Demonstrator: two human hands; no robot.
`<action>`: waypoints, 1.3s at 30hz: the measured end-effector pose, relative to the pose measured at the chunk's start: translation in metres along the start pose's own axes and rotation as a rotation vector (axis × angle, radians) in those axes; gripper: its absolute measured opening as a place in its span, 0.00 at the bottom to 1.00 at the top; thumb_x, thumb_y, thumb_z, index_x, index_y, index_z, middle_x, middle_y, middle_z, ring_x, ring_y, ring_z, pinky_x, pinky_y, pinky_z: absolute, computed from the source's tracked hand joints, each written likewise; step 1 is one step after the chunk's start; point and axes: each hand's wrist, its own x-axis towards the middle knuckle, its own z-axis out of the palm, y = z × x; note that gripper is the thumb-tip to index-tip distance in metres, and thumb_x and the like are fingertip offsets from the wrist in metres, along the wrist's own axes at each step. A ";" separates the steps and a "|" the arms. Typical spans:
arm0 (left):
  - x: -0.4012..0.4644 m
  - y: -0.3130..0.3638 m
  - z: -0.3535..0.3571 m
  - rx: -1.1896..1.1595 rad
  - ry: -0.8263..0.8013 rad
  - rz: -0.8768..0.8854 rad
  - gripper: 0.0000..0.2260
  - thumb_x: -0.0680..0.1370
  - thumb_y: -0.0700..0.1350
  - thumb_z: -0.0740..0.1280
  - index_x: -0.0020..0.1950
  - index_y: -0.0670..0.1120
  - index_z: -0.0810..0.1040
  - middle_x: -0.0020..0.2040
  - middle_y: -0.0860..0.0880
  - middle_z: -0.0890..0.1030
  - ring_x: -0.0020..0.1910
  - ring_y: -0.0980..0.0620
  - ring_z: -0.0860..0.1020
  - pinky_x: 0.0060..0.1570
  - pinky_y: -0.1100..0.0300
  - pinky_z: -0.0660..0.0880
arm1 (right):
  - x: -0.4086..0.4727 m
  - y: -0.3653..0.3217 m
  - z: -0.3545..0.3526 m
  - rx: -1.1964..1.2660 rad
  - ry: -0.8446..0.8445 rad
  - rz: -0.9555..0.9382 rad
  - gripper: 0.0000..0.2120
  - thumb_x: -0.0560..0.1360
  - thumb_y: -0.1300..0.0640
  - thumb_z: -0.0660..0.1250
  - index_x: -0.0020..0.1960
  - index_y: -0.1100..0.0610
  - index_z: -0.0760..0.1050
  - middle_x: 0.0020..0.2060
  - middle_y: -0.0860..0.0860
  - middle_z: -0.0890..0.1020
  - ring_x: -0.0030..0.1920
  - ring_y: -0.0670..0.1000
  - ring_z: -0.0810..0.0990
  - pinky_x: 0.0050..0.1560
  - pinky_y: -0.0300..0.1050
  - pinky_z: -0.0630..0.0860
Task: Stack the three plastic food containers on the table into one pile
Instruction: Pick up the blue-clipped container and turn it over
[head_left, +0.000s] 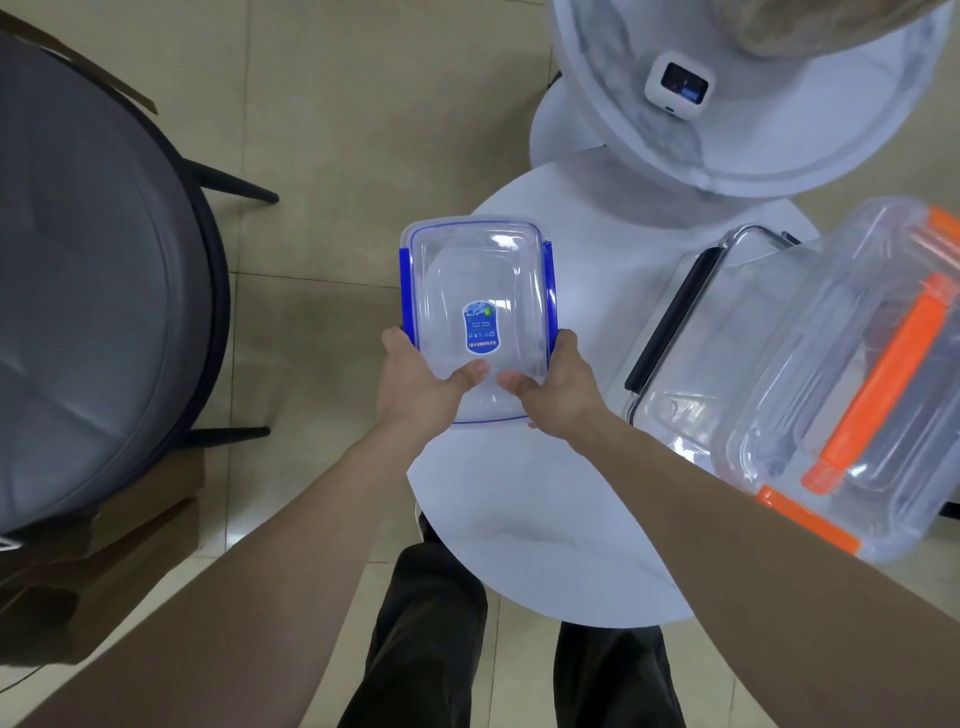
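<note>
A clear food container with blue clips and a blue label (480, 291) is held by both my hands above the left edge of the white round table (561, 545). My left hand (415, 389) grips its near left corner, thumb on the lid. My right hand (556, 389) grips its near right corner. To the right, a large clear container with orange clips (852, 384) rests tilted on top of a clear container with a black handle (675, 364), which sits on the table.
A grey cushioned round chair (93, 291) stands at the left. A second white round table (753, 130) with a small white device (678, 85) is at the back right. My dark trouser legs are below, over the tiled floor (363, 130).
</note>
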 end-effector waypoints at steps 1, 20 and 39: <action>0.000 0.000 -0.001 -0.004 0.012 -0.021 0.29 0.69 0.47 0.81 0.58 0.46 0.64 0.55 0.51 0.76 0.52 0.49 0.78 0.47 0.55 0.73 | -0.001 0.000 0.001 -0.004 0.005 0.003 0.25 0.75 0.55 0.73 0.65 0.59 0.63 0.53 0.52 0.75 0.51 0.56 0.77 0.49 0.55 0.82; -0.133 -0.016 -0.049 -0.252 0.042 -0.001 0.29 0.63 0.48 0.84 0.59 0.54 0.76 0.53 0.55 0.86 0.49 0.55 0.86 0.45 0.53 0.84 | -0.137 0.039 -0.006 0.114 0.050 -0.235 0.29 0.74 0.49 0.74 0.70 0.50 0.64 0.50 0.35 0.75 0.47 0.37 0.79 0.38 0.27 0.75; -0.328 0.128 -0.079 -0.342 -0.071 0.105 0.23 0.65 0.41 0.82 0.57 0.50 0.81 0.50 0.49 0.88 0.46 0.51 0.87 0.39 0.59 0.83 | -0.315 -0.015 -0.161 0.314 0.001 -0.394 0.25 0.68 0.48 0.80 0.60 0.49 0.74 0.54 0.45 0.83 0.49 0.41 0.83 0.41 0.32 0.79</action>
